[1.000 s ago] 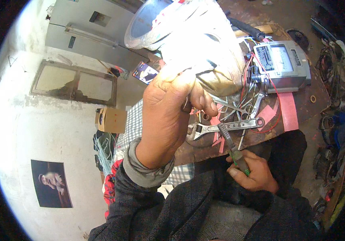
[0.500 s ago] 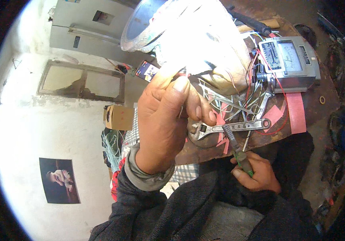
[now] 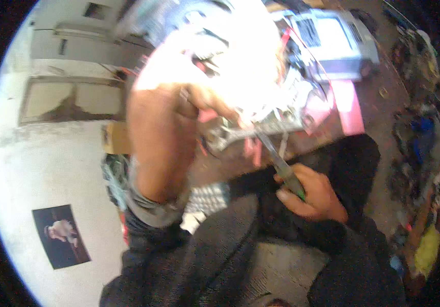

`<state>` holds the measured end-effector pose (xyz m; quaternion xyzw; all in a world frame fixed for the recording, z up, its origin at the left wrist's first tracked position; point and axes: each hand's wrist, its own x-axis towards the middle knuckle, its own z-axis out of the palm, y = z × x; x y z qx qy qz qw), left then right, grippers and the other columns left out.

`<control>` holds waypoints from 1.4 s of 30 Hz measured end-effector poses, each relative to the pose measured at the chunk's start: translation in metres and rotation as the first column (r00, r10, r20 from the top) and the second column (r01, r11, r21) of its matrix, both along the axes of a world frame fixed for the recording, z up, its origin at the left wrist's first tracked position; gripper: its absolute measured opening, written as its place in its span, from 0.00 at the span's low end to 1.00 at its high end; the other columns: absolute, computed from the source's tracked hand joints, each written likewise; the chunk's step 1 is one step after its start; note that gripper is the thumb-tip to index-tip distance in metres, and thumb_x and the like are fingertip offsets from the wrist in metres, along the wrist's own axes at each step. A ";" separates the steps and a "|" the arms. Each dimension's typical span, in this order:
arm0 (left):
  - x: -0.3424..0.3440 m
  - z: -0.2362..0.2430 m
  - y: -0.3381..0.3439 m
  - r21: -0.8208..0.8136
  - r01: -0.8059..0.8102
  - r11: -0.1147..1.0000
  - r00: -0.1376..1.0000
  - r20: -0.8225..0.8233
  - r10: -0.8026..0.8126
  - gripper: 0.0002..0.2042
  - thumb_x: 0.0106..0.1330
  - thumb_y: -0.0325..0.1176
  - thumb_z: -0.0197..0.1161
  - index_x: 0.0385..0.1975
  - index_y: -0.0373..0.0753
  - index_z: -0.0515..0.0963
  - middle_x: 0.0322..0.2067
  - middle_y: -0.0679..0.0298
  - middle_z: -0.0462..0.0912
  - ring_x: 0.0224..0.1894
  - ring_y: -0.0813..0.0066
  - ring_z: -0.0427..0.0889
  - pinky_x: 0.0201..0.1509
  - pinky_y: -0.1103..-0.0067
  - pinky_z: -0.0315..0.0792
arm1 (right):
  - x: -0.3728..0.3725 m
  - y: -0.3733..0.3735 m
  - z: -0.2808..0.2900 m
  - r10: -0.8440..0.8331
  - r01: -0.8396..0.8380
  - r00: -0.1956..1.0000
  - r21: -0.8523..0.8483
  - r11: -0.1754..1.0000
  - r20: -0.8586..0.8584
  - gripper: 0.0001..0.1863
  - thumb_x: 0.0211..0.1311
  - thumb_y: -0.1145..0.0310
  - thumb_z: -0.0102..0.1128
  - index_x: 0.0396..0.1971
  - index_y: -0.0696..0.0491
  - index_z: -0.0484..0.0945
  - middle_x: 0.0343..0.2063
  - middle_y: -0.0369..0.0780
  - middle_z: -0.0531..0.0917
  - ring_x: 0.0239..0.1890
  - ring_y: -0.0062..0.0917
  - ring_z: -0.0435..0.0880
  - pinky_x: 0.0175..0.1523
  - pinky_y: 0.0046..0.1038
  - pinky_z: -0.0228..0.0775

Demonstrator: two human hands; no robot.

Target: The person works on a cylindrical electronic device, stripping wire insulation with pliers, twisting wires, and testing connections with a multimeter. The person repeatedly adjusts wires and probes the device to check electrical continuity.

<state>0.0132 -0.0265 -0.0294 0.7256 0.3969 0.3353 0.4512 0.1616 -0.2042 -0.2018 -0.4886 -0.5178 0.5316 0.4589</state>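
My right hand [image 3: 315, 197] is closed around the green handle of a narrow grey metal blade [image 3: 276, 158], whose tip points up and left toward the table. My left hand [image 3: 166, 97] reaches over the table, blurred and partly washed out by glare. Its fingertips are smeared, so what they hold cannot be told. Just beyond the blade's tip an adjustable wrench [image 3: 266, 129] lies on the table, among pale wires and pink strips [image 3: 350, 107]. Strong light hides much of the white bundle behind my left hand.
A grey meter [image 3: 327, 38] with a red lead stands at the back right of the brown table [image 3: 376, 110]. A cardboard box [image 3: 115, 138] and a checked cloth [image 3: 207, 199] are at the left. Cluttered items fill the floor at the far right.
My left hand, raised in a pinch before, has moved left and turned, with its fingers over the table. The view has shifted, and glare has spread. My right hand keeps its hold on the blade.
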 end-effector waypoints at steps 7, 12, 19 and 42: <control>-0.058 -0.005 -0.012 -0.159 0.151 0.976 0.919 0.386 -0.080 0.22 0.80 0.33 0.51 0.67 0.25 0.70 0.29 0.62 0.79 0.31 0.74 0.82 0.41 0.77 0.82 | -0.010 -0.032 0.013 0.076 -0.078 0.971 0.003 0.997 0.225 0.11 0.60 0.66 0.69 0.38 0.57 0.81 0.43 0.47 0.85 0.43 0.39 0.87 0.51 0.35 0.77; -0.115 -0.020 -0.027 -0.144 -0.152 0.978 0.967 0.183 0.177 0.24 0.80 0.31 0.46 0.71 0.23 0.64 0.23 0.73 0.59 0.24 0.82 0.61 0.35 0.80 0.64 | -0.024 -0.044 0.031 0.050 -0.030 0.981 -0.105 0.994 0.189 0.14 0.62 0.66 0.68 0.43 0.58 0.81 0.41 0.43 0.85 0.42 0.32 0.86 0.50 0.33 0.77; -0.191 -0.068 -0.063 -0.378 -0.183 0.907 0.942 0.196 0.272 0.25 0.76 0.35 0.56 0.67 0.25 0.71 0.27 0.64 0.75 0.30 0.72 0.79 0.40 0.74 0.78 | -0.054 -0.033 0.033 0.173 -0.132 0.932 -0.148 0.980 0.319 0.18 0.66 0.64 0.67 0.49 0.60 0.81 0.37 0.43 0.84 0.39 0.28 0.85 0.49 0.31 0.76; -0.212 -0.129 -0.079 -0.615 -0.062 0.786 0.967 0.158 0.199 0.20 0.79 0.34 0.57 0.66 0.33 0.74 0.31 0.61 0.83 0.35 0.69 0.87 0.43 0.74 0.82 | -0.101 0.017 0.032 0.108 -0.102 0.859 -0.039 0.994 0.500 0.18 0.64 0.59 0.66 0.43 0.60 0.80 0.38 0.50 0.81 0.43 0.46 0.82 0.49 0.41 0.74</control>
